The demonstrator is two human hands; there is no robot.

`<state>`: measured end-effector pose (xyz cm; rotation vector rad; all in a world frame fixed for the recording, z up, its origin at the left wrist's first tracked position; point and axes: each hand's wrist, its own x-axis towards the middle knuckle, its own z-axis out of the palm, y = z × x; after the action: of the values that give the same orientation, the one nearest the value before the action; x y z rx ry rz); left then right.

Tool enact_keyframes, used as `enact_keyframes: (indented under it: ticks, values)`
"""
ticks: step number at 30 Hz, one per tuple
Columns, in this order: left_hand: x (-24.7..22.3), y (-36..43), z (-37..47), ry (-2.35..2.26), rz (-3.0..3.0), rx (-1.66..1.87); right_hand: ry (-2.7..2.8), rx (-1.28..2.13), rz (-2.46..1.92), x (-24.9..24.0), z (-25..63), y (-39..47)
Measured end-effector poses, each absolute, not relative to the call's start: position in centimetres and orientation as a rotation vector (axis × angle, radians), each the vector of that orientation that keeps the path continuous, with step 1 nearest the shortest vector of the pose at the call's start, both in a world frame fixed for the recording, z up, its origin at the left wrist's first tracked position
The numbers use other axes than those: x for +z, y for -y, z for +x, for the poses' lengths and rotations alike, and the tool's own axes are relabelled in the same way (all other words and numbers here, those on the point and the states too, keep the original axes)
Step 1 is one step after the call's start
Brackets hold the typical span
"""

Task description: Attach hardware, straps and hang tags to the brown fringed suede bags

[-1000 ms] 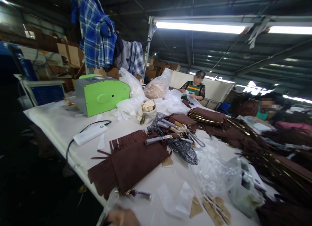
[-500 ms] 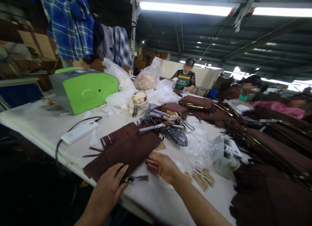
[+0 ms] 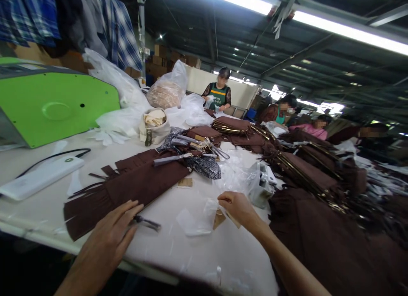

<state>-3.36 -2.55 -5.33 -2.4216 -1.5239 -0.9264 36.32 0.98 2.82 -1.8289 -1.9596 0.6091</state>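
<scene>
A dark brown fringed bag [image 3: 134,185] lies on the white table. My left hand [image 3: 110,228] rests on its near edge with fingers stretched out, beside a dark zip pull [image 3: 148,223]. My right hand [image 3: 239,209] is over small brown paper tags [image 3: 219,219], its fingers curled together in a pinch. What sits between those fingertips is hidden. Left of the tags lies a clear plastic piece [image 3: 197,221]. Grey tassels [image 3: 172,160] lie across the bag's far end, near a black-and-white speckled bundle [image 3: 204,166].
A green machine [image 3: 54,104] and a white power bank-like box [image 3: 41,177] stand at left. Behind are a cloth pouch [image 3: 155,128] and plastic bags [image 3: 168,85]. Stacked brown bags [image 3: 306,172] with gold zips cover the right side. Several co-workers sit beyond.
My right hand has left the bag's side, moving right to the paper tags, and its fingers have closed. My left hand stays on the bag. The view has turned to the right.
</scene>
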Motion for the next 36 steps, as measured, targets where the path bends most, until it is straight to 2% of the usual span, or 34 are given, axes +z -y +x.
enact_keyframes:
  ticks: [7,10,12,20,24,28,32,36]
  values:
    - [-4.2,4.3,5.3,1.280,-2.632,-0.973,2.281,0.435,-1.914,0.8,37.4,-0.4]
    - [-2.8,1.3,8.4,1.376,-2.696,-0.744,2.351,0.399,-1.885,-0.3,37.6,-0.2]
    - [-1.7,-1.7,10.5,1.466,-2.731,-0.467,2.366,0.382,-1.877,-0.6,37.6,-0.1]
    - [-1.2,-10.1,18.2,1.573,-2.921,-0.232,2.386,0.296,-1.864,-0.8,37.8,0.4]
    - [-0.4,-10.6,17.7,1.643,-3.045,-0.448,2.259,0.341,-1.772,-0.3,37.9,0.2]
    - [1.9,-10.1,14.4,1.893,-3.099,-0.841,1.910,0.441,-1.540,1.9,36.6,-0.2]
    - [4.8,-7.3,10.9,2.005,-3.312,-1.352,1.601,0.833,-1.273,4.3,32.6,-0.9]
    - [6.6,-2.7,8.4,1.933,-3.426,-1.899,1.547,1.353,-0.868,5.4,27.3,-1.1]
